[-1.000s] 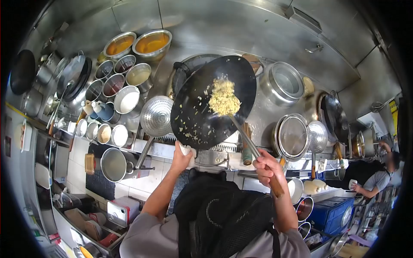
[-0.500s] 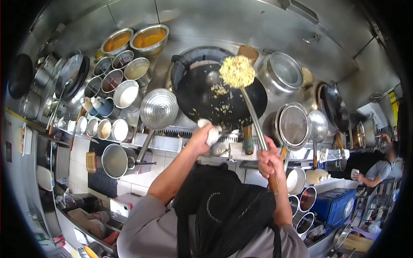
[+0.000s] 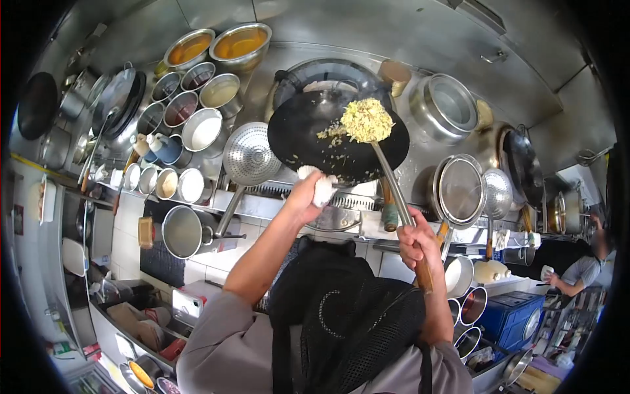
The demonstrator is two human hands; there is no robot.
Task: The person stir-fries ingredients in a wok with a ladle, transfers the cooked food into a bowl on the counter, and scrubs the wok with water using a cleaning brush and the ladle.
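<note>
With my right hand (image 3: 420, 241) I hold the ladle (image 3: 392, 176), the fingers closed around its long handle, near the place where the metal shaft meets the wood. The grip of my left hand (image 3: 304, 199) is closed on a folded white cloth (image 3: 323, 191), pressed at the near edge of the black wok (image 3: 295, 134). How my fingers sit under this cloth, I cannot tell.

The ladle's head is over the right part of the wok, covered by a rounded heap of yellowish fried rice (image 3: 367, 120); some loose grains lie on the wok's dark inside. Left of the wok is a perforated skimmer (image 3: 252, 154), and to the right a wire strainer (image 3: 462, 190) rests on a pot. Behind the wok there is a burner ring (image 3: 328, 69) on the steel worktop (image 3: 413, 157).

I judge the ladle to be stiff and heavy at its far end, so the wooden part, with firm fingers, is the good place to take it. The rice seems soft and loose, and would fall easily from a tilted head. The wok is probably heavy, hot and a little oily; its edge should be held only through the cloth.
</note>
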